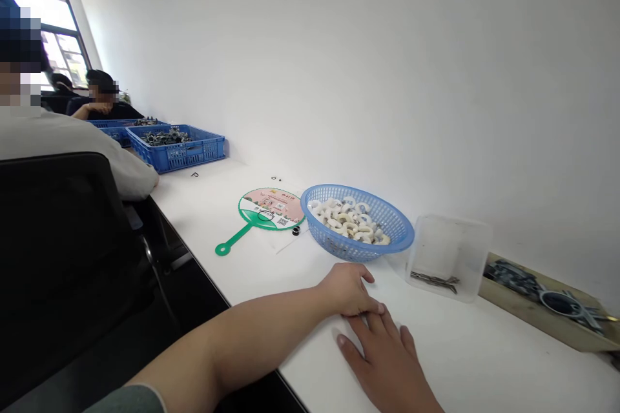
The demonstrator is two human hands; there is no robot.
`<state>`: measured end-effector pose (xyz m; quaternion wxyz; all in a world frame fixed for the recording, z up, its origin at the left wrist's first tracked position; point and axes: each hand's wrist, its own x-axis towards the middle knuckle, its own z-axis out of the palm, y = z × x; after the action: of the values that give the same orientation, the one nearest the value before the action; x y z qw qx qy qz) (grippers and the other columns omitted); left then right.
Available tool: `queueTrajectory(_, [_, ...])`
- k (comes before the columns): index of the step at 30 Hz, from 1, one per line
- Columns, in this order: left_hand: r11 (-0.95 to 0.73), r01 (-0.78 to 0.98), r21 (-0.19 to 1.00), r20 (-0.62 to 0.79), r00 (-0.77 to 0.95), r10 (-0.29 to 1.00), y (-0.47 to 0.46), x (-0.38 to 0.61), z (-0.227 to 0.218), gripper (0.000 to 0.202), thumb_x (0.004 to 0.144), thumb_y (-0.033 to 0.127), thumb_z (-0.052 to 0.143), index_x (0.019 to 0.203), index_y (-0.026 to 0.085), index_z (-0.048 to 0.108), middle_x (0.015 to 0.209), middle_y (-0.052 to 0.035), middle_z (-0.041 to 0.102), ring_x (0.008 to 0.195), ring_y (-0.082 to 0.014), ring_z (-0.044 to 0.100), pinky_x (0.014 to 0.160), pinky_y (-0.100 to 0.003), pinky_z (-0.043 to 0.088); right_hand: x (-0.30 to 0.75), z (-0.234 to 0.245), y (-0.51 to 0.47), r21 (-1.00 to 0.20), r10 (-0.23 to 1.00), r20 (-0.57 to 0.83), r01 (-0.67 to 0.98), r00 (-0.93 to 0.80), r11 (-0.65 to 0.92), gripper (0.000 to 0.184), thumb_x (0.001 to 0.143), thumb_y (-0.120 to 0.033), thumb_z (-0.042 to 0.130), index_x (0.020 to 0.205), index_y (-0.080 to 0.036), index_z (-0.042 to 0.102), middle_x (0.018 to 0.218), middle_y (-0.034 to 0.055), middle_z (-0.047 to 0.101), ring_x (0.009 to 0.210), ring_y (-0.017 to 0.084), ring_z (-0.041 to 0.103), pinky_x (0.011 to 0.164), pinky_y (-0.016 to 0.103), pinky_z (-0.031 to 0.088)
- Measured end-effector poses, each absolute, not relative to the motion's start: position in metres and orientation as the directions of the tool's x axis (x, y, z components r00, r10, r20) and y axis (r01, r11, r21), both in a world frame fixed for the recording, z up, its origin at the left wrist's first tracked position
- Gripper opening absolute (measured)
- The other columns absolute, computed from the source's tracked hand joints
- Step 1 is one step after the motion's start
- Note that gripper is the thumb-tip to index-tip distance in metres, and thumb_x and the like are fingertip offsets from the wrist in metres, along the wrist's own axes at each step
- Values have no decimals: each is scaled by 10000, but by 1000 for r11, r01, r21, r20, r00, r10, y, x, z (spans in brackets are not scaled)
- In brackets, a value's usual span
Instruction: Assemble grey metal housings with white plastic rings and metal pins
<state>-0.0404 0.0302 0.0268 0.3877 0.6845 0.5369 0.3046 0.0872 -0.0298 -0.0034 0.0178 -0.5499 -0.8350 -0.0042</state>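
My left hand (347, 288) rests on the white table (310, 277), its fingertips touching the fingers of my right hand (382, 355). Both hands lie flat and hold nothing. Just beyond them stands a blue plastic basket (387, 213), heaped with white ring-shaped parts (346, 222). My left hand is nearest its front rim, without touching it. To the right sits a clear plastic box (448, 258) with a few metal pins (433, 281) inside.
A green paper hand fan (268, 210) lies left of the basket. A cardboard tray of metal parts (547, 303) sits by the wall. Farther along are blue crates of metal parts (174, 150), with seated co-workers (58, 142) and a black chair (58, 239) at left.
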Motion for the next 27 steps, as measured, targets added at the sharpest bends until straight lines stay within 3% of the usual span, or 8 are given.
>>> queueTrajectory(11, [-147, 470, 870, 40, 230, 972, 17, -40, 16, 461, 658, 291, 715, 1067, 152, 556, 766, -4, 664, 638, -129, 617, 563, -197, 464, 81, 21, -58, -152, 902, -71, 899, -425, 412, 479, 894, -494, 335, 1338, -326, 400, 1498, 67, 229, 1366, 370, 143, 1047, 586, 122])
queueTrajectory(18, [-150, 492, 858, 26, 250, 968, 15, -41, 14, 453, 659, 365, 705, 1037, 158, 566, 768, -14, 663, 625, -145, 626, 541, -214, 460, 84, 17, -60, -195, 901, -95, 895, -424, 401, 505, 887, -529, 326, 1354, -343, 368, 1529, 53, 142, 1374, 370, 105, 1051, 585, 101])
queueTrajectory(27, [-166, 535, 829, 37, 243, 969, 13, -39, 17, 431, 715, 432, 616, 1048, 160, 591, 850, -47, 669, 714, -181, 629, 602, -249, 470, 84, 14, -58, -210, 902, -73, 891, -426, 404, 513, 878, -521, 347, 1359, -344, 365, 1513, 74, 184, 1380, 378, 81, 1048, 598, 106])
